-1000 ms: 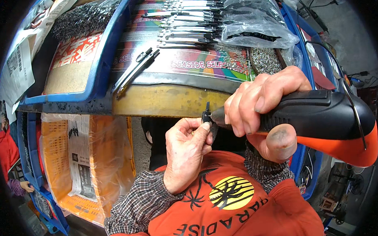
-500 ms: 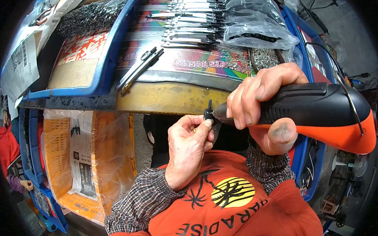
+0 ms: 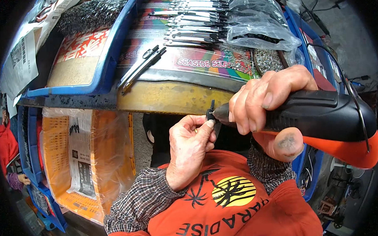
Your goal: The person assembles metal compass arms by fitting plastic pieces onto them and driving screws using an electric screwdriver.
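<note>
My left hand (image 3: 186,149) pinches a small black plastic part (image 3: 210,114) between thumb and fingers, just in front of the bench's near edge. Wrapped around a black and orange electric screwdriver (image 3: 322,113) is my right hand (image 3: 276,100), its thumb underneath. The screwdriver lies nearly level, its nose pointing left. Its tip meets the black part at a small metal screw or bit; which one I cannot tell. Two slim silver-and-black pieces like drawing compass legs (image 3: 142,69) lie on the bench, and a row of similar pieces (image 3: 196,24) lies farther back.
Loose screws lie by a small container of screws (image 3: 267,60). A clear bag of black parts (image 3: 260,24) sits behind. At left stand a blue tray (image 3: 97,77) and an orange basket (image 3: 59,160) with plastic lining. Another person's hand (image 3: 23,179) shows far left.
The rear of the screwdriver has dipped and moved slightly right with my right hand. My left hand and the black part have shifted slightly right in view, still at the screwdriver's tip.
</note>
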Demonstrator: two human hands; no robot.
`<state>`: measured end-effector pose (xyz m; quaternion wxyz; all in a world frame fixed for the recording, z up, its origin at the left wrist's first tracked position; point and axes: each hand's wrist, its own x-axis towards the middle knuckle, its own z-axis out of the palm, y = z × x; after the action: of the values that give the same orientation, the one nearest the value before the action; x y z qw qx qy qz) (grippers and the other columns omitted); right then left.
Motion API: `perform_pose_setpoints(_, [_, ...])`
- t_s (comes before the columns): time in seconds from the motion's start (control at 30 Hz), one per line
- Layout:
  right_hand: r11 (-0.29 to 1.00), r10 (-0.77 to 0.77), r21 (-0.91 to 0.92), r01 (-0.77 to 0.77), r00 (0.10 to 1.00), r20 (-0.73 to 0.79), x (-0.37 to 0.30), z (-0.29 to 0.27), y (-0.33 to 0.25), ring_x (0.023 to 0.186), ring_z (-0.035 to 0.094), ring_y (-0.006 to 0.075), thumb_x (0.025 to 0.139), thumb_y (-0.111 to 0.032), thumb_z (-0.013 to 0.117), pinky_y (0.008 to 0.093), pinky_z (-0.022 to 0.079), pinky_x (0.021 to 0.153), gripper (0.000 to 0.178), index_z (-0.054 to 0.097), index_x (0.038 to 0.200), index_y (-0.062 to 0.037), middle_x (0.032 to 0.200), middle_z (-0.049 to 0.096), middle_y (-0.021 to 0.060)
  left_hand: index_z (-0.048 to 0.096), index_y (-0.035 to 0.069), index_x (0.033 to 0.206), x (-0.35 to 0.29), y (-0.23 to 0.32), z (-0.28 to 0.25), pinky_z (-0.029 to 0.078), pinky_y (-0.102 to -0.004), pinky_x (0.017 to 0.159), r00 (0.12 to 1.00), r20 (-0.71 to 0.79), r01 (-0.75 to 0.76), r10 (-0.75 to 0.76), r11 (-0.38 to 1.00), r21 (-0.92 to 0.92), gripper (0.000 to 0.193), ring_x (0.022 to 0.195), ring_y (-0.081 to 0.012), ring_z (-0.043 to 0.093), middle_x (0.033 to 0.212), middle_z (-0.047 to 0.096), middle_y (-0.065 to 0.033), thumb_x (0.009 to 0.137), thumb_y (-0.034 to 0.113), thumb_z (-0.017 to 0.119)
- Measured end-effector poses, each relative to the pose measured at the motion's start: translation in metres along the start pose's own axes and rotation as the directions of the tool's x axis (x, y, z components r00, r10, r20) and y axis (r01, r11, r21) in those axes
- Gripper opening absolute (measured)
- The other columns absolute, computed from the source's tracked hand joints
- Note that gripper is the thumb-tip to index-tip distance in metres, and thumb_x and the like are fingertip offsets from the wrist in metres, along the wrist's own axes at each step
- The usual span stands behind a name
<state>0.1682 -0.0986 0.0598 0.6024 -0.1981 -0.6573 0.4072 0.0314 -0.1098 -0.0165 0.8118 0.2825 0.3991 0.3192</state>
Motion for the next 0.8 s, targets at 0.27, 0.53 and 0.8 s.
perform_pose_setpoints(0.27, [0.996,0.026,0.081,-0.022,0.999,-0.043,-0.002,-0.001,0.008,0.047,0.051,0.0151,0.074,-0.033,0.071,0.0311,0.047,0.051,0.043,0.042,0.089,-0.0051,0.058,0.051,0.0036,0.052,-0.003,0.088,0.001,-0.001,-0.001,0.036,-0.0163,0.043,1.000,-0.002,0.016,-0.016,1.000,-0.017,0.009,0.052,-0.0047,0.046,0.064,0.053,-0.0029,0.085,0.005,0.055])
perform_pose_setpoints(0.53, [0.993,0.104,-0.026,-0.112,0.974,-0.201,0.001,0.013,0.003,0.046,0.052,0.0158,0.072,-0.028,0.073,0.0323,0.047,0.048,0.040,0.044,0.085,-0.0038,0.055,0.050,0.0043,0.053,-0.003,0.086,0.001,-0.005,-0.001,0.036,-0.0164,0.042,0.999,0.002,-0.043,0.043,0.999,0.007,0.010,0.051,-0.0040,0.045,0.063,0.053,-0.0020,0.085,0.007,0.056])
perform_pose_setpoints(0.8, [0.955,0.270,-0.032,-0.293,0.912,-0.309,-0.002,0.017,-0.009,0.045,0.050,0.0158,0.070,-0.024,0.074,0.0318,0.047,0.047,0.039,0.044,0.084,-0.0033,0.055,0.050,0.0050,0.054,-0.002,0.085,0.000,-0.004,0.000,0.037,-0.0165,0.043,0.999,-0.019,-0.026,0.028,0.994,0.107,0.011,0.051,-0.0038,0.046,0.063,0.053,-0.0015,0.085,0.008,0.057])
